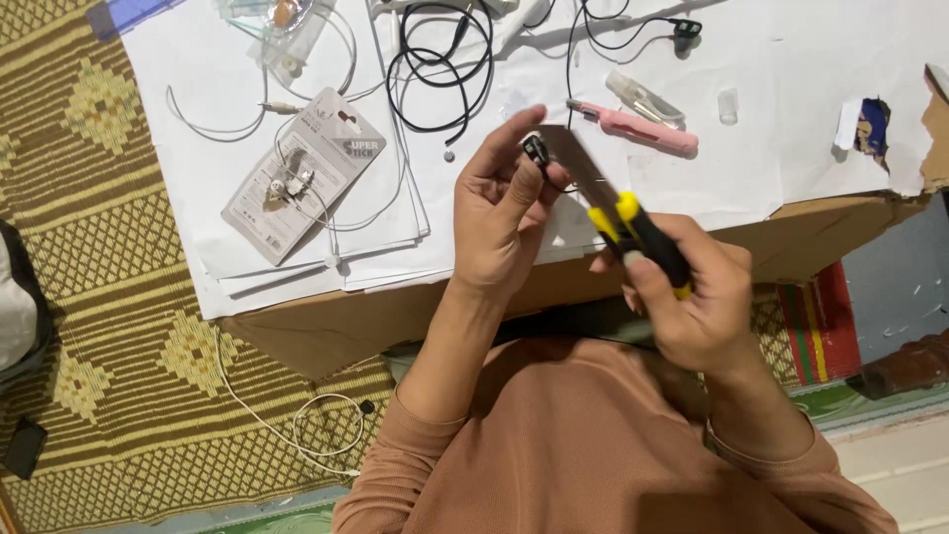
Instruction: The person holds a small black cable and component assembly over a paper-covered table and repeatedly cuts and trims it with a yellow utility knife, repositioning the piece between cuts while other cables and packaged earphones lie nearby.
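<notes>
My left hand (pixel 506 206) pinches a small black earbud piece (pixel 535 149) between thumb and fingers, its thin black wire trailing off. My right hand (pixel 692 297) grips a black and yellow utility knife (pixel 633 229). The knife's steel blade (pixel 576 162) points up and left, its tip right beside the earbud piece. Both hands hover over the front edge of a cardboard surface (pixel 326 336) covered with white paper sheets (pixel 791 119).
On the paper lie a pink cutter (pixel 638 128), coiled black cables (pixel 440 64), white earphone wires (pixel 213 124), a grey blister card (pixel 301 175) and a small clear cap (pixel 729 105). A woven patterned mat (pixel 99 297) covers the floor at left, with a white cable (pixel 306 425).
</notes>
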